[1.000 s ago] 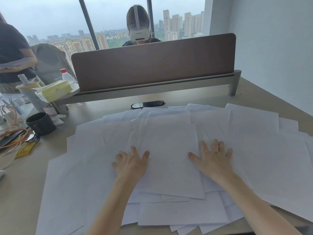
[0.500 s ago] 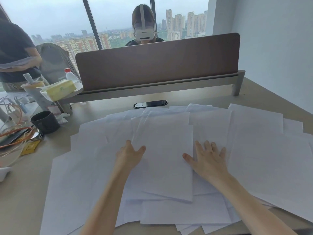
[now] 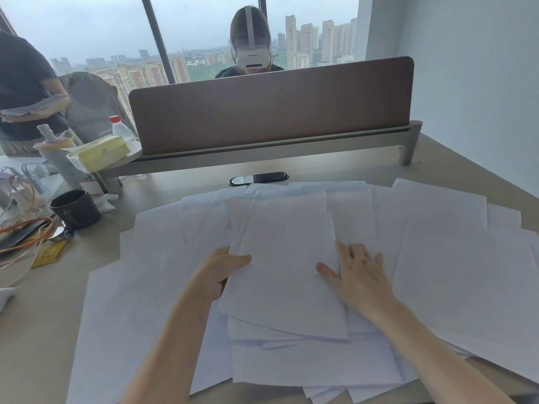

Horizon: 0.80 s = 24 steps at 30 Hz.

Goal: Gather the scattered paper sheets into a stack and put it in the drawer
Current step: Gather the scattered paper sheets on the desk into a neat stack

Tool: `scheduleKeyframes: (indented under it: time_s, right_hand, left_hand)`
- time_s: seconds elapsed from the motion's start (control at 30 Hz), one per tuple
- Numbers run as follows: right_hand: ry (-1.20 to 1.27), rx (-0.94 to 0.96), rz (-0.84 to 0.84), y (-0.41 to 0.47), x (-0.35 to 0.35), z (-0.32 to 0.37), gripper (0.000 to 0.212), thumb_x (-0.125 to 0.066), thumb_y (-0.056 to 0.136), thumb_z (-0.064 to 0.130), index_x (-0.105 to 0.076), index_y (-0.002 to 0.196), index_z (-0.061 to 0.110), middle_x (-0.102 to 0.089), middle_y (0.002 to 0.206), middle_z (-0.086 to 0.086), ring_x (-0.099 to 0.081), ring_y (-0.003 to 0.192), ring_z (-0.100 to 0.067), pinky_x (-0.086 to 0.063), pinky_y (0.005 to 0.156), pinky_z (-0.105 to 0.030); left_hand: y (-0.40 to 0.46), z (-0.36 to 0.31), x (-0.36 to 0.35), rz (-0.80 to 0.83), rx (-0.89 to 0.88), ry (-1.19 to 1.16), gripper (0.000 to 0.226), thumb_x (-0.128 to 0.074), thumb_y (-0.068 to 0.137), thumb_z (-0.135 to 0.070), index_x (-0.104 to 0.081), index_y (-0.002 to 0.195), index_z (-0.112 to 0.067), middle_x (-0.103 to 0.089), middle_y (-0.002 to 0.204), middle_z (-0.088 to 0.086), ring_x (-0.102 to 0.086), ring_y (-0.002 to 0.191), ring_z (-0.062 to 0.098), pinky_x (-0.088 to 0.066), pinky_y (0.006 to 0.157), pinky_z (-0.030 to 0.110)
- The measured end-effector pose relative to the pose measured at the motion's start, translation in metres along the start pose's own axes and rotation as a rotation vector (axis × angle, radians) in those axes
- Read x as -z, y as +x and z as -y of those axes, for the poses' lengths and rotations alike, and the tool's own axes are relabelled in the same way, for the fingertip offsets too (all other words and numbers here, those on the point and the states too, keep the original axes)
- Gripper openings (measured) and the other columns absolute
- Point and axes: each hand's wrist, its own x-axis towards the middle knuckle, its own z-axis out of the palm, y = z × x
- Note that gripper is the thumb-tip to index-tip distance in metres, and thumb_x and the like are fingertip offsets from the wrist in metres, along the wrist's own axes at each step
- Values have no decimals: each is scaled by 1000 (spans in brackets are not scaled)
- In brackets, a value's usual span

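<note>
Several white paper sheets [image 3: 455, 263] lie scattered and overlapping across the beige desk [image 3: 35, 325]. A small pile of sheets [image 3: 285, 275] sits in the middle, its top sheet slightly raised on the left. My left hand [image 3: 217, 274] grips the left edge of that pile, thumb on top and fingers tucked underneath. My right hand [image 3: 357, 277] rests flat on the sheets at the pile's right edge, fingers spread. No drawer is in view.
A brown divider panel [image 3: 271, 103] on a grey rail closes the back of the desk, with a cable port [image 3: 258, 178] in front. At the left stand a dark mug [image 3: 76, 209], orange cables [image 3: 20, 228], a tissue pack [image 3: 102, 153] and a bottle [image 3: 121, 131]. Two people are beyond.
My left hand went from lying flat on the paper to turning and gripping the left edge of the middle pile. My right hand slid slightly inward. The middle sheets have bunched together.
</note>
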Motion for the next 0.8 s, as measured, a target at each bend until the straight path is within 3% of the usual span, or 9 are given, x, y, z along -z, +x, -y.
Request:
scheduleKeyframes:
  time_s: [0.1, 0.2, 0.3, 0.4, 0.47, 0.53, 0.67, 0.73, 0.8]
  right_hand:
    - [94, 23, -35, -4, 8, -6, 71, -38, 96, 65, -35, 148, 18, -51, 144, -8, -42, 136, -32, -28, 112, -49]
    - [215, 18, -45, -7, 14, -9, 68, -45, 96, 61, -38, 148, 18, -56, 139, -5, -44, 132, -31, -34, 109, -43]
    - [292, -70, -77, -6, 17, -11, 66, -42, 96, 63, -37, 148, 21, -51, 138, -13, -38, 137, -33, -28, 112, -43]
    - [167, -110, 2, 0, 11, -12, 75, -31, 98, 65, -20, 157, 21, -28, 160, -21, -17, 152, -35, -8, 123, -51]
    - [184, -58, 2, 2, 5, -10, 75, -33, 98, 65, -21, 157, 20, -32, 160, -16, -21, 152, -32, -9, 124, -50]
    - [254, 5, -23, 1, 5, -6, 71, -37, 97, 64, -30, 153, 21, -47, 152, -10, -34, 146, -29, -17, 122, -48]
    - [361, 24, -24, 1, 11, -3, 61, -47, 97, 58, -42, 146, 23, -52, 145, -5, -41, 139, -27, -27, 117, -42]
    - [363, -9, -22, 5, 8, -6, 66, -45, 96, 61, -36, 151, 25, -40, 155, -9, -30, 146, -30, -24, 120, -42]
    - [277, -19, 24, 8, 2, -6, 73, -40, 97, 62, -22, 158, 25, -23, 165, -12, -13, 154, -30, -12, 125, -43]
  left_hand:
    - [2, 0, -6, -76, -33, 26, 9, -64, 88, 3, -63, 91, -5, -68, 97, 23, -65, 80, 33, -54, 83, 49]
    - [1, 1, -11, -140, -57, -28, 23, -61, 90, 5, -53, 76, -11, -62, 82, 17, -58, 67, 24, -52, 67, 36]
    - [4, 1, -13, -153, -108, -19, 10, -58, 89, 4, -58, 99, 2, -64, 93, 26, -61, 65, 26, -55, 62, 34]
    - [9, 1, -14, -125, -130, -49, 40, -61, 89, -2, -51, 127, 2, -64, 113, 28, -66, 81, 31, -55, 81, 50]
    - [9, 2, -17, -82, -102, -57, 69, -67, 88, -10, -33, 148, -6, -59, 131, 16, -66, 101, 33, -53, 92, 51]
    - [13, 1, -21, -59, -109, -40, 79, -74, 81, -14, -33, 148, -6, -56, 135, 14, -64, 107, 32, -54, 92, 44]
    - [20, 3, -22, -71, -122, 13, 41, -68, 87, -2, -52, 125, -2, -63, 122, 20, -63, 88, 28, -51, 78, 36]
    - [17, 5, -21, -21, -102, -43, 24, -64, 90, 0, -57, 112, -8, -67, 111, 17, -65, 79, 28, -55, 68, 35]
    - [12, 7, -21, 58, -59, -128, 28, -62, 91, -1, -56, 118, -8, -69, 102, 15, -68, 75, 28, -57, 54, 32]
